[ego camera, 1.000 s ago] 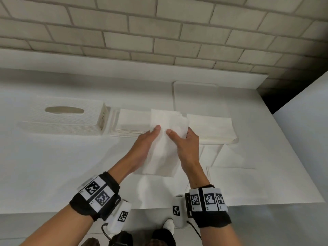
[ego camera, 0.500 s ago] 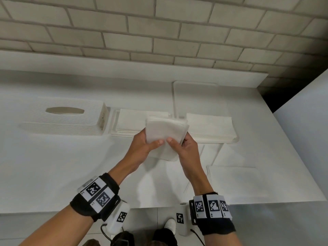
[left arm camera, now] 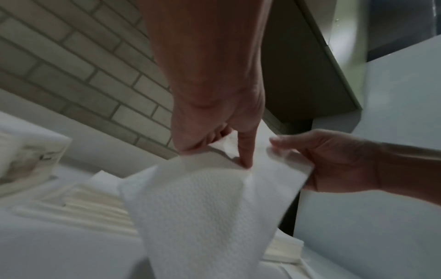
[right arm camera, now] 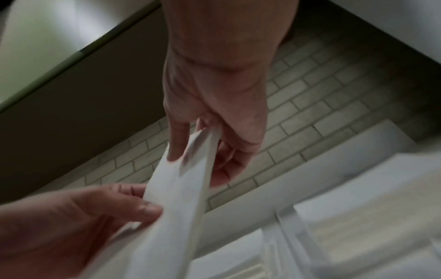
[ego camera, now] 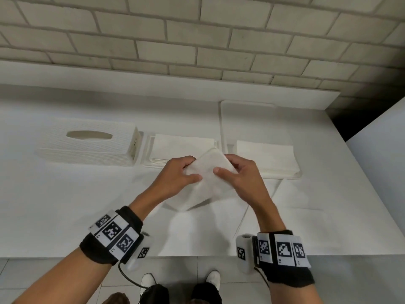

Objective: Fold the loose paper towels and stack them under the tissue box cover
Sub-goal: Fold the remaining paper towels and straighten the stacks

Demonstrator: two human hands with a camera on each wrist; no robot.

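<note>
Both hands hold one white paper towel (ego camera: pixel 207 181) folded over, above the white counter. My left hand (ego camera: pixel 177 174) pinches its left edge, thumb on top. My right hand (ego camera: pixel 238 174) pinches the right edge. In the left wrist view the towel (left arm camera: pixel 203 207) hangs down from the left hand (left arm camera: pixel 214 132), and the right hand (left arm camera: pixel 334 160) grips its far corner. In the right wrist view the towel (right arm camera: pixel 176 198) shows edge-on between thumb and fingers (right arm camera: pixel 222 166). The white tissue box cover (ego camera: pixel 87 145) stands at the left. A stack of folded towels (ego camera: pixel 182 145) lies on a base beside it.
A second stack of towels (ego camera: pixel 267 156) lies in a tray to the right. Loose flat towels (ego camera: pixel 295 194) are spread on the counter (ego camera: pixel 54 205) at the front right. A flat white board (ego camera: pixel 252 121) lies at the back. A brick wall (ego camera: pixel 197 40) rises behind.
The long towel held upright a second ago has been folded in half. Both hands have since lowered it slightly and tilted it, gripping its opposite edges.
</note>
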